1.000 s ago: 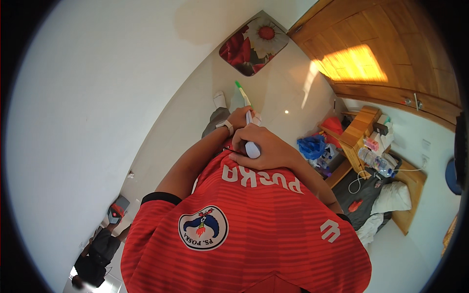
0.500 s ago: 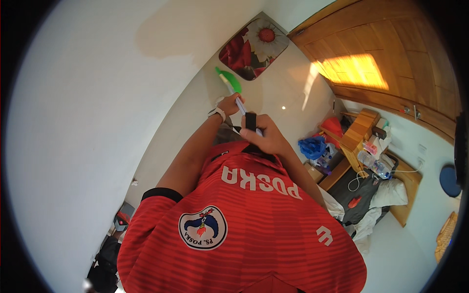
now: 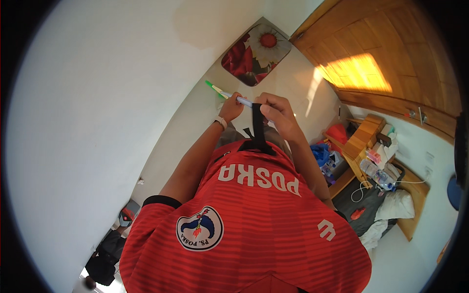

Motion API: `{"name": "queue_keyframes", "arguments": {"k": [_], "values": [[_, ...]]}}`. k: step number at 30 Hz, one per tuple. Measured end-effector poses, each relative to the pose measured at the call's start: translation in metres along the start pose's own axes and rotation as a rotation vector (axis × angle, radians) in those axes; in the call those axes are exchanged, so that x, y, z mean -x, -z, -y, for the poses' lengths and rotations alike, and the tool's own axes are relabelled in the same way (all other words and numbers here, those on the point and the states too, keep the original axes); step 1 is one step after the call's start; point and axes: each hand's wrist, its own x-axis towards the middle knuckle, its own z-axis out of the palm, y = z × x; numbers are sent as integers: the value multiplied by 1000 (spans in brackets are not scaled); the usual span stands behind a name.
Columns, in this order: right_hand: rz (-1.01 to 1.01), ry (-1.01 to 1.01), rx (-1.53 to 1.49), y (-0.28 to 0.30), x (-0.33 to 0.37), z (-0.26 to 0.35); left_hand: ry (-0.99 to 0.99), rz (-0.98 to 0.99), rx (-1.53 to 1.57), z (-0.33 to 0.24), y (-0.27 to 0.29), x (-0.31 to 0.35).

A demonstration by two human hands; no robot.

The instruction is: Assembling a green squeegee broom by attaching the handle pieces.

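A broom with a pale handle and a green head slants up and left in front of me, its head near the white wall. My left hand is closed round the handle partway along; a pale-banded watch sits on that wrist. Closer to the handle's upper end, my right hand is closed, its thumb showing on top. A black strap runs beside the right fingers down to the hem of the red jersey. How the strap joins the broom, I cannot tell.
A floral mat lies on the pale floor ahead, by a wooden door. To the right are wooden furniture, plastic bottles, a blue bag and a white cable. The white wall fills the left side.
The broom head has swung left and slightly down, turning from a broad green face to a narrow edge. Both hands have shifted slightly right, and more of the strap shows.
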Motion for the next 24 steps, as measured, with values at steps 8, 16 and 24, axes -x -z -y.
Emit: {"name": "queue_keyframes", "arguments": {"k": [8, 16, 24], "values": [[59, 211, 246, 38, 19, 67, -178, 196, 116, -25, -68, -55], [58, 377, 548, 54, 38, 83, -214, 312, 422, -177, -73, -40], [50, 330, 824, 45, 4, 64, -453, 118, 252, -160, -89, -76]]}}
